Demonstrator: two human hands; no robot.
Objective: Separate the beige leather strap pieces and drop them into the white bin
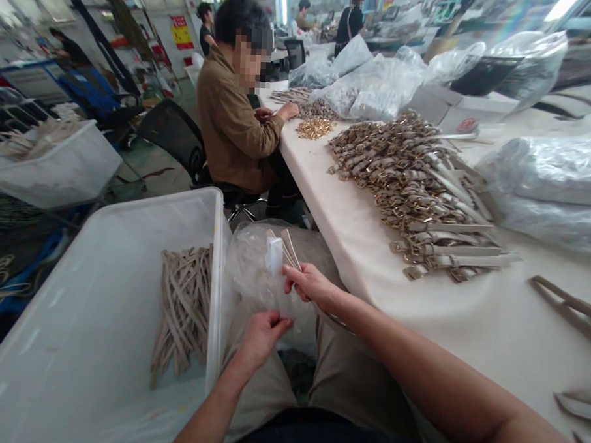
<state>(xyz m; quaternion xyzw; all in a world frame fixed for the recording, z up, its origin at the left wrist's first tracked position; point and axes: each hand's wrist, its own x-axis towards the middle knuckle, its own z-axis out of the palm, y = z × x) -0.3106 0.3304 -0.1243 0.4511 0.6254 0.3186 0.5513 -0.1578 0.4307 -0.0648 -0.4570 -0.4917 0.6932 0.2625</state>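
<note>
Head view showed my right hand [306, 283] pinching a few beige strips [290, 249] above my lap, between the white tub [107, 272] and the table [333, 194]. Their long axis ran slantwise, the free ends pointing ahead and slightly left, the rest trailing back toward my right forearm. My left hand [261, 337] had thumb and fingers pressed together at the lower end of a pale plastic piece [274, 256], which stood nearly upright, leaning slightly left at its top.
</note>
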